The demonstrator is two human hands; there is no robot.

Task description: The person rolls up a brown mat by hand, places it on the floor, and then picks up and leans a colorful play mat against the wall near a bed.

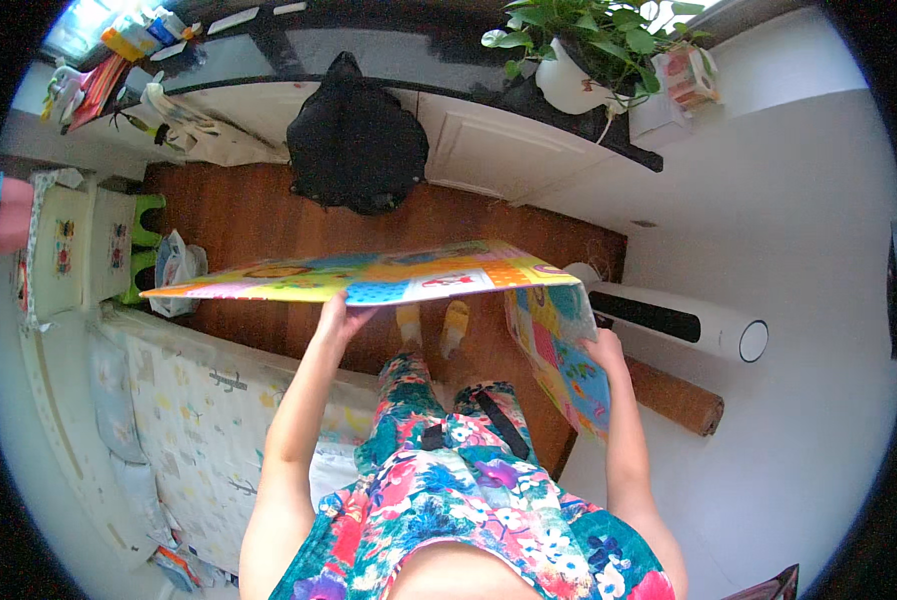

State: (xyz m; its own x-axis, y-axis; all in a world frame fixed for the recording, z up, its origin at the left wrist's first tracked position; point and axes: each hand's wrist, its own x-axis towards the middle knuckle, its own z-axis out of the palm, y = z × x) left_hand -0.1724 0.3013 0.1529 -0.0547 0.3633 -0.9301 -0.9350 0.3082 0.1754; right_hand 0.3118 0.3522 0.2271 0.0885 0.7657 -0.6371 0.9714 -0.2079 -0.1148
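A colourful folding foam play mat (388,274) is held up in front of my body, above the wooden floor. Its wide panel extends to the left, nearly level, while another panel hangs down on the right from a fold. My left hand (340,319) grips the near edge of the wide panel from below, with the fingers partly hidden under it. The edge of the hanging panel is in my right hand (604,349). Below the mat my feet in yellow slippers (456,319) stand on the floor.
Ahead, a black-covered chair (358,142) stands by a white cabinet (493,154). On the right are a white tower appliance (658,319) and a rolled brown mat (677,397). A bed (193,420) lies on the left, near a plastic bag (178,274) and green stools (145,247).
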